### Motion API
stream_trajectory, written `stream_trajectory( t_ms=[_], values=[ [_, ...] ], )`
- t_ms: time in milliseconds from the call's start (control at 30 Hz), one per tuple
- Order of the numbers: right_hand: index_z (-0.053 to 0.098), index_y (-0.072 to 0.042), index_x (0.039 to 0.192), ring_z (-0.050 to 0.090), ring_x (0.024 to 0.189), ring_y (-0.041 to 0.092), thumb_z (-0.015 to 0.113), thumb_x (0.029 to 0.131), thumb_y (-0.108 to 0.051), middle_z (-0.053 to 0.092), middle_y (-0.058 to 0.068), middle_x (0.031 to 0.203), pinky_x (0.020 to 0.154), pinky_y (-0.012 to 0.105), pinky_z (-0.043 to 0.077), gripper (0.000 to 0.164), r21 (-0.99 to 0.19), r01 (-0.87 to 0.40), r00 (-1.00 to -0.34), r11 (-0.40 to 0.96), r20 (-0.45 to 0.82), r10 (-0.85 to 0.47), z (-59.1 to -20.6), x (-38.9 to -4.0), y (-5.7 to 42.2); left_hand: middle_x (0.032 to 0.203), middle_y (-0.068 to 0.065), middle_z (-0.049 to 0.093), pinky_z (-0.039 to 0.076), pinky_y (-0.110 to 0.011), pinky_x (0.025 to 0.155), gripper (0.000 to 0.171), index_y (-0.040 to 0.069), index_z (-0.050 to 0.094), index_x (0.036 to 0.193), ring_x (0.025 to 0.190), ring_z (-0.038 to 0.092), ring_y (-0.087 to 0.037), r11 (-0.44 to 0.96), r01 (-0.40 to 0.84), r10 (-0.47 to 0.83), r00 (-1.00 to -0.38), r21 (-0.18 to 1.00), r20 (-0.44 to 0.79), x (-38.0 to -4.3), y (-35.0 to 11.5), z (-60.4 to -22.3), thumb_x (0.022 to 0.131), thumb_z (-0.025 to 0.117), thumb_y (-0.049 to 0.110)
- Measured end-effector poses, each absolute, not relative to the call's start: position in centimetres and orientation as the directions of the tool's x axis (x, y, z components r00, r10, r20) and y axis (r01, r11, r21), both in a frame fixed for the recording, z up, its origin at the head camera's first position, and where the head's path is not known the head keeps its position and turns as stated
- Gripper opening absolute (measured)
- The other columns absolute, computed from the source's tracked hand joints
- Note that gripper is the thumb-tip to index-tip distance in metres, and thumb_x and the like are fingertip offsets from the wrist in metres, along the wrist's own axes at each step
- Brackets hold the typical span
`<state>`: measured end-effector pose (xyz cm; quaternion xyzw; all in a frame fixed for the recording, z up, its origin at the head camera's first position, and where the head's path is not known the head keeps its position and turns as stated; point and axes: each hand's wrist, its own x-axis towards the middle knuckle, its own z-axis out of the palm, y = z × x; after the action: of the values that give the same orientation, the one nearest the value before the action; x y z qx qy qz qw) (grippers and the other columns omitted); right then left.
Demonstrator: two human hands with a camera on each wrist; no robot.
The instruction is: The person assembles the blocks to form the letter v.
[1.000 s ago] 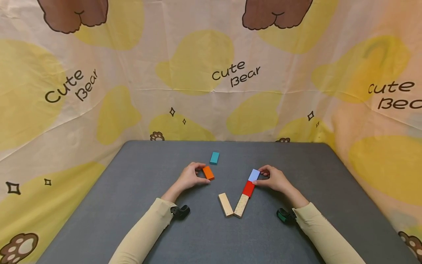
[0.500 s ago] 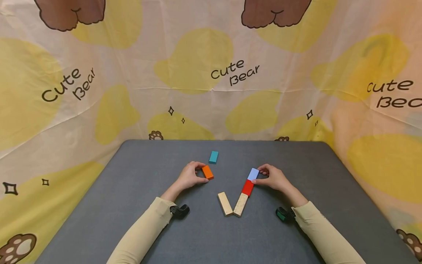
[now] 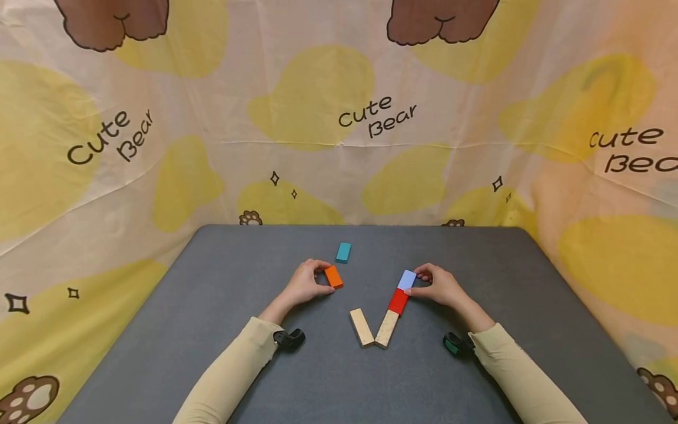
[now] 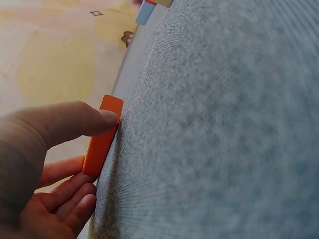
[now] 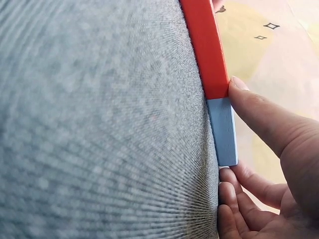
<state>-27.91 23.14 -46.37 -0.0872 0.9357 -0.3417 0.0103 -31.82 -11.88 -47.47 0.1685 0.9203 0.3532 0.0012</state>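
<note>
My left hand (image 3: pixel 309 280) pinches an orange block (image 3: pixel 333 277) flat on the grey table, thumb at its near end and fingertips at its far end. The left wrist view shows the thumb against the side of the block, the other fingers curled below. On the right, a light blue block (image 5: pixel 223 132), a red block (image 5: pixel 205 47) and a speckled wooden block (image 3: pixel 387 328) lie end to end in a slanting row. My right hand (image 3: pixel 438 287) holds the light blue block, its thumb by the joint with the red one and its fingers at the far end.
A plain wooden block (image 3: pixel 362 327) meets the near end of the row, forming a V. Beyond the orange block lies a teal block (image 3: pixel 343 252). The grey table (image 3: pixel 254 241) ends at a yellow patterned cloth (image 3: pixel 307 106) behind and at the sides.
Both hands and all the blocks keep their places. Only the head view has shifted very slightly since the earliest frame.
</note>
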Motion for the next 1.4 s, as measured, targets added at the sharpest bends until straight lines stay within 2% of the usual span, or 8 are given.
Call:
stream_trajectory(
  t_ms=[400,867,1400],
  values=[
    [0.059,-0.001,0.116,0.056,0.102,0.029,0.08,0.072,-0.041,0.061,0.016,0.111,0.092,0.047,0.046,0.063,-0.643,-0.152,-0.985,0.75,0.037,-0.168,-46.4,-28.0,23.1,0.109,-0.007,0.057,0.047,-0.04,0.09,0.056,0.009,0.061,0.118,0.099,0.055,-0.022,0.668,0.315,0.31,-0.941,0.674,0.133,-31.7,-11.6,-47.5,0.069,0.084,0.024],
    [0.059,-0.001,0.115,0.056,0.101,0.029,0.08,0.072,-0.043,0.061,0.016,0.111,0.091,0.047,0.046,0.064,-0.637,-0.157,-0.985,0.754,0.042,-0.169,-46.6,-28.0,23.2,0.112,-0.01,0.056,0.05,-0.04,0.09,0.058,0.008,0.059,0.12,0.101,0.06,-0.025,0.604,0.292,0.306,-0.944,0.742,0.123,-31.1,-11.0,-46.7,0.068,0.083,0.014],
    [0.058,-0.002,0.116,0.056,0.101,0.029,0.08,0.072,-0.043,0.061,0.016,0.111,0.091,0.047,0.046,0.064,-0.637,-0.148,-0.986,0.757,0.036,-0.163,-46.6,-28.1,23.2,0.113,-0.009,0.057,0.049,-0.039,0.092,0.056,0.01,0.061,0.119,0.102,0.061,-0.024,0.599,0.299,0.324,-0.939,0.743,0.117,-30.5,-10.6,-46.7,0.068,0.084,0.017]
  ],
)
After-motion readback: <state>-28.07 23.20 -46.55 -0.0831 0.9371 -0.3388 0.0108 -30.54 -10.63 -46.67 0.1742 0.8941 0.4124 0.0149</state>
